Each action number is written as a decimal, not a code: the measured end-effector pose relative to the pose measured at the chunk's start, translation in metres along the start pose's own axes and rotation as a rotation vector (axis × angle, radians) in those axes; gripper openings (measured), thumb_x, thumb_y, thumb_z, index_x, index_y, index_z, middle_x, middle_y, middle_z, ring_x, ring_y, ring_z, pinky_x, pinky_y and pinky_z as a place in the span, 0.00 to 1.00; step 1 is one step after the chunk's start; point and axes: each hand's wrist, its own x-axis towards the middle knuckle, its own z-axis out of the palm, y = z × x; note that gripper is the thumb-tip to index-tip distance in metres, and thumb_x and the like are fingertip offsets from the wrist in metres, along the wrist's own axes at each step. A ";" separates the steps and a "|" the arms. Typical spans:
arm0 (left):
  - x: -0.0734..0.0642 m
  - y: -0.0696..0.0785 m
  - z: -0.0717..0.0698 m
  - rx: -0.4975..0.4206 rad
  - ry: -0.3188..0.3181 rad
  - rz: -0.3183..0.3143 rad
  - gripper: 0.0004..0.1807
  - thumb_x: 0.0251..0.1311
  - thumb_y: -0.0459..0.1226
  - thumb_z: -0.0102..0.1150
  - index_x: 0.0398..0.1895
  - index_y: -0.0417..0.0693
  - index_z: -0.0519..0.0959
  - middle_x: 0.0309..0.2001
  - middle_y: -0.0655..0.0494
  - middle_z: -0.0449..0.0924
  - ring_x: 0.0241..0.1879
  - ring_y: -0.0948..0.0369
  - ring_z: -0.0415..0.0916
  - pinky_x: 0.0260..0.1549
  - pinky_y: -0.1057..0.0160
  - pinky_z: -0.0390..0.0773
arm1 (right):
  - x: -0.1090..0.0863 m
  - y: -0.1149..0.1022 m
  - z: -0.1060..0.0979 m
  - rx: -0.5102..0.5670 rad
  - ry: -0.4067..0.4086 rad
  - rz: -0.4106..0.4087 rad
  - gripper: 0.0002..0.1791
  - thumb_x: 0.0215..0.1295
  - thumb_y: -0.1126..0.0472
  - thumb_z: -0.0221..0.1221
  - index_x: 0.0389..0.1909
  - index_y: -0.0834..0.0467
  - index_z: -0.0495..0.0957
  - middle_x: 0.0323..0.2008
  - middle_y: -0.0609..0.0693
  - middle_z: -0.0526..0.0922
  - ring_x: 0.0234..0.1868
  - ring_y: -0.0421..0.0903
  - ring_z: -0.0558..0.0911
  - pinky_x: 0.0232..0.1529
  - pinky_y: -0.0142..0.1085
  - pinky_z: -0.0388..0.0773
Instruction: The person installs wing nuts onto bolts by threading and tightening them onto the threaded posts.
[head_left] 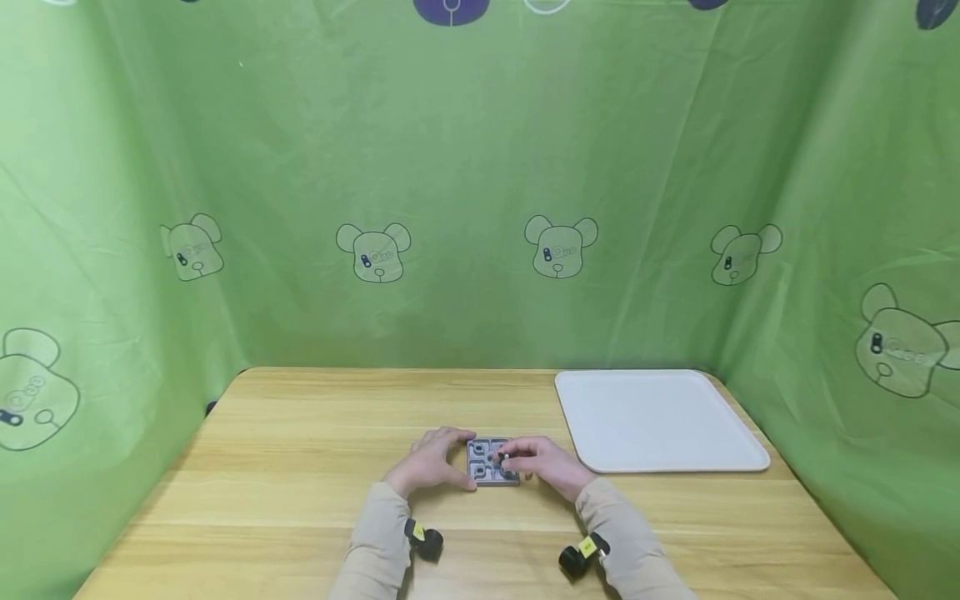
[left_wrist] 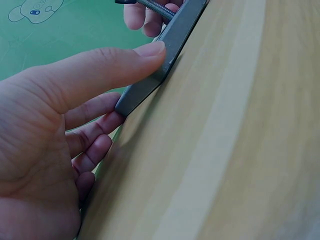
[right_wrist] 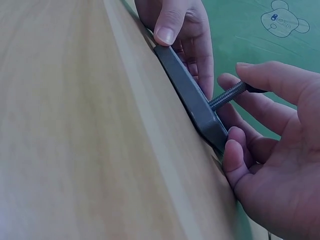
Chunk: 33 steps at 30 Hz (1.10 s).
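A small grey square plate [head_left: 492, 482] with several curved recesses in its top lies on the wooden table. My left hand [head_left: 429, 463] grips it from the left, the thumb at the near corner and the fingers at the far one. In the right wrist view a threaded bolt [right_wrist: 227, 96] with a dark end stands up from the plate near its right end. My right hand [head_left: 551, 463] pinches this bolt near its top between thumb and index finger. Its lower fingers [right_wrist: 234, 156] are curled at the plate's right edge.
A white rectangular tray [head_left: 660, 417] lies at the back right of the wooden table [head_left: 315, 467], beyond my right hand. Green curtain [head_left: 465, 167] with bear outlines encloses the back and both sides. Black wrist cameras [head_left: 429, 544] are strapped over both sleeves.
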 end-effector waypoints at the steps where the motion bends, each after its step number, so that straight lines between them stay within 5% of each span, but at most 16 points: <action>1: 0.000 0.000 0.000 -0.001 -0.001 -0.001 0.49 0.36 0.50 0.76 0.68 0.53 0.69 0.68 0.50 0.69 0.67 0.48 0.61 0.66 0.37 0.56 | 0.000 0.000 0.000 -0.009 0.000 -0.002 0.20 0.62 0.58 0.61 0.52 0.65 0.78 0.50 0.55 0.81 0.45 0.43 0.75 0.40 0.34 0.73; 19: -0.002 0.003 -0.001 -0.005 -0.002 -0.004 0.49 0.36 0.49 0.76 0.68 0.53 0.68 0.67 0.49 0.69 0.67 0.47 0.62 0.66 0.36 0.56 | 0.002 0.002 0.002 -0.013 -0.004 -0.003 0.19 0.61 0.59 0.62 0.49 0.67 0.76 0.42 0.48 0.78 0.41 0.43 0.73 0.37 0.32 0.72; 33: -0.001 0.003 -0.001 -0.013 -0.002 -0.007 0.49 0.36 0.49 0.76 0.68 0.53 0.69 0.67 0.49 0.69 0.66 0.47 0.62 0.65 0.36 0.56 | 0.002 0.008 -0.006 0.031 -0.018 -0.018 0.19 0.61 0.61 0.59 0.52 0.65 0.76 0.48 0.54 0.80 0.43 0.44 0.75 0.39 0.34 0.74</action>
